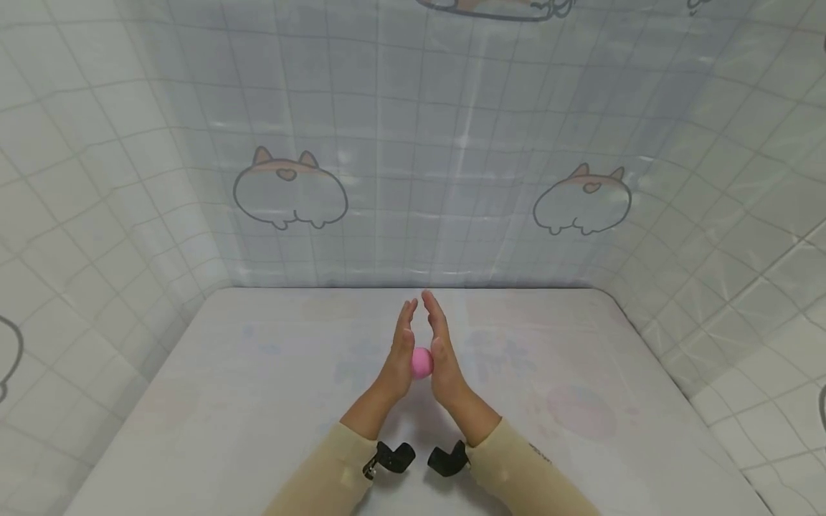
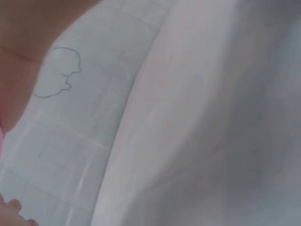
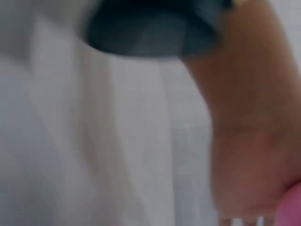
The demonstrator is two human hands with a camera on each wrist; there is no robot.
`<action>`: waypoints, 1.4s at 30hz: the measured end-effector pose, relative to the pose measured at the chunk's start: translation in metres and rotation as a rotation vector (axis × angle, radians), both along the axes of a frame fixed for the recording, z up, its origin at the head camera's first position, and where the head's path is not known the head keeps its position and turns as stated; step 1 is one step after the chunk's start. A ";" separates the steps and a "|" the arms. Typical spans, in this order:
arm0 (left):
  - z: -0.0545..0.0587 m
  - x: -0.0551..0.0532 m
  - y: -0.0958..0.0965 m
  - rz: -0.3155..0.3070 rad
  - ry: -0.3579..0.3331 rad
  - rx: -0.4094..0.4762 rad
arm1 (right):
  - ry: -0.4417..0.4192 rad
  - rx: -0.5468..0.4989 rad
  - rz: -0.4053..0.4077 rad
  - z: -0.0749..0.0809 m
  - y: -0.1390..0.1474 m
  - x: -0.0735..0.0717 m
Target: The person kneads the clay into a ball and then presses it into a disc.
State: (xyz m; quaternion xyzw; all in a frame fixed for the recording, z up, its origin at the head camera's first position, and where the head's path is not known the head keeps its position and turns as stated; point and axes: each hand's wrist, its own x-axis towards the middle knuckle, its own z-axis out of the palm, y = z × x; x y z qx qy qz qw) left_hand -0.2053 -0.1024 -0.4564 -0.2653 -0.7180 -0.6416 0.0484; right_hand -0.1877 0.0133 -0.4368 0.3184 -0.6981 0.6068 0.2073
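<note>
A small pink ball [image 1: 421,363] is held between two facing palms in the middle of the head view. My left hand [image 1: 398,362] presses it from the left, its fingers straight and pointing away from me. From the other side my right hand [image 1: 445,362] presses, fingers also extended. The fingertips of both hands lean toward each other, with a narrow gap between them. At the lower right corner of the right wrist view, part of the pink ball [image 3: 290,209] shows beside the palm [image 3: 249,169]. The left wrist view catches only a pink sliver at its left edge.
Under the hands lies a white table [image 1: 271,401] with faint coloured patches. Behind it hangs a grid-patterned curtain [image 1: 419,143] with dog drawings, continuing along both sides. Black wrist cameras [image 1: 395,457] sit at the cuffs of the cream sleeves [image 1: 329,466].
</note>
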 end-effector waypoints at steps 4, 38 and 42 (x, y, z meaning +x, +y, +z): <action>-0.004 0.003 0.002 -0.071 -0.017 -0.026 | -0.025 0.022 -0.063 0.006 0.006 -0.007; -0.003 0.002 -0.001 -0.056 -0.015 0.237 | 0.010 0.105 -0.005 -0.011 -0.004 0.007; -0.009 0.009 0.002 -0.121 -0.063 0.152 | 0.022 0.033 -0.108 -0.006 -0.002 0.004</action>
